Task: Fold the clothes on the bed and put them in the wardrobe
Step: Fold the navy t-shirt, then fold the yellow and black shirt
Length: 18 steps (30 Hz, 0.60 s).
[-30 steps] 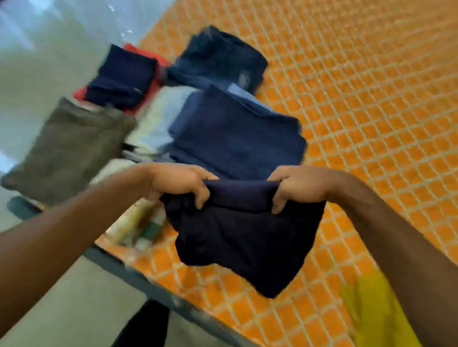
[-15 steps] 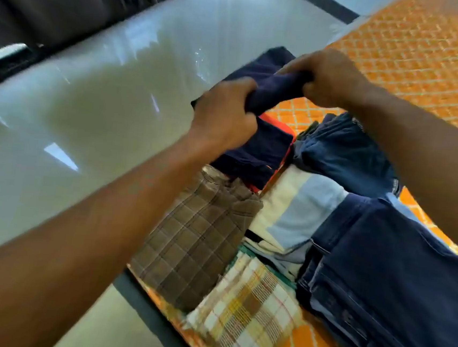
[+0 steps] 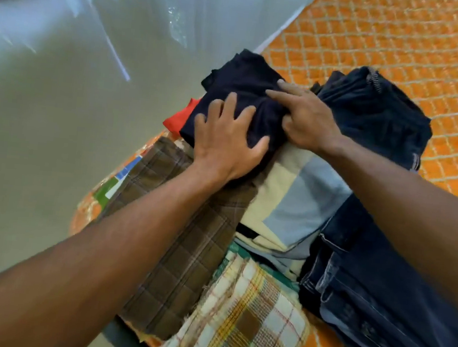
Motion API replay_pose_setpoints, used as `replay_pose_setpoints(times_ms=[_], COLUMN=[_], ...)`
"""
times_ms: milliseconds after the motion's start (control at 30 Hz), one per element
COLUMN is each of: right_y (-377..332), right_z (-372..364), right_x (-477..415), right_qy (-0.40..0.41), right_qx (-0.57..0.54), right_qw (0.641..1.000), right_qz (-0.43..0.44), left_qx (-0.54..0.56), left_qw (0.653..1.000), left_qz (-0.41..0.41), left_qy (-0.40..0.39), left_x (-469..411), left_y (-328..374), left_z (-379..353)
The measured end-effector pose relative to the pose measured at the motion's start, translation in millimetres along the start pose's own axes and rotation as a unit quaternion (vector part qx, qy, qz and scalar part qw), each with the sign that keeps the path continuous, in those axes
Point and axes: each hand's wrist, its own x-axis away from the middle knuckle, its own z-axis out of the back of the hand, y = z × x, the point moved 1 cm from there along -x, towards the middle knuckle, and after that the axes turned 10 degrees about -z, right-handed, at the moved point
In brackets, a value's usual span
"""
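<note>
A folded navy garment (image 3: 245, 82) lies on top of a small stack with a red piece (image 3: 178, 119) under it, near the bed's left edge. My left hand (image 3: 226, 142) presses flat on the navy garment with fingers spread. My right hand (image 3: 304, 119) rests on its right side, index finger stretched out and the other fingers bent against the cloth. Around the stack lie folded clothes: a brown checked piece (image 3: 188, 239), a cream and light-blue piece (image 3: 295, 199), a yellow plaid piece (image 3: 247, 323) and two pairs of dark jeans (image 3: 373, 114) (image 3: 376, 313).
The bed has an orange patterned cover (image 3: 402, 41). A glossy pale floor (image 3: 61, 101) lies to the left of the bed edge. No wardrobe is in view.
Both hands gripped the navy garment in the air and carried it left over the pile. Now it lies on the stack and both hands have let go and press on it.
</note>
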Motion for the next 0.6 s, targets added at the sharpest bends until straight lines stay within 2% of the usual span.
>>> replay_pose_setpoints(times_ms=[100,167,233,333,433,600], right_y=[-7.2,-5.3,-0.6,10.3,20.3,100.6], right_z=[-4.5,-12.1,-17.5,-1.9,34.0,105.2], right_x=[3.7,9.0,14.8,24.8,49.2,160.4], right_qy=[-0.07,-0.12,-0.112,-0.069,-0.051,0.021], right_qx=[-0.02,0.025,0.061,0.054,-0.02,-0.099], right_qw=[0.997,0.992,0.992,0.996,0.998,0.993], right_qz=[-0.015,-0.023,-0.02,-0.019,-0.034,-0.057], left_qx=[0.06,0.059,0.054,0.076,0.121,0.196], left_qw=[0.989,0.985,0.985,0.987,0.99,0.98], left_qz=[0.042,0.051,0.059,0.075,0.05,0.0], left_qy=[-0.13,-0.151,-0.151,-0.123,-0.042,0.026], left_x=[3.5,4.6,3.4,0.2,12.2,68.2], left_y=[-9.8,-9.8,-8.3,2.4,20.7,134.5], left_z=[-18.3,-23.5,-21.1,-5.3,17.1,45.2])
